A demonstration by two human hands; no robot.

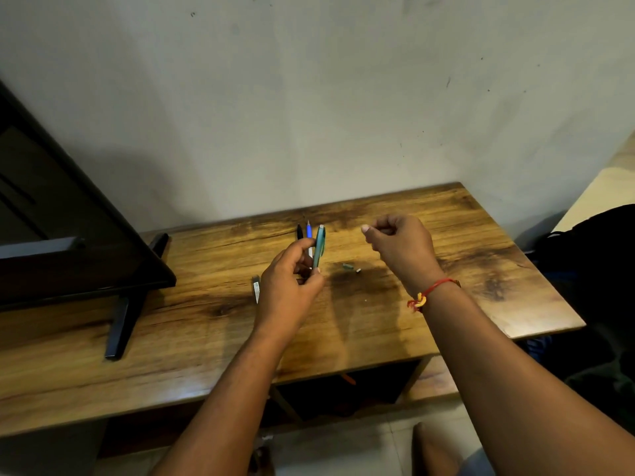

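While the left hand grips 3 pens above mid-desk, toward the back edge (1 teal pen, 1 blue pen, 1 black pen, all upright), the right hand hangs beside it, fingers curled tight; can't tell if they pinch anything. On the desk: 2 small bits between the hands, 1 dark cap just left of the left hand, 1 screen at the left edge.

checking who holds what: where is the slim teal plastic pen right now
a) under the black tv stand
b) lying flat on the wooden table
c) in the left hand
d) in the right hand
c: the left hand grips the slim teal plastic pen, tip up above the wooden table, while the right hand is curled apart from it.
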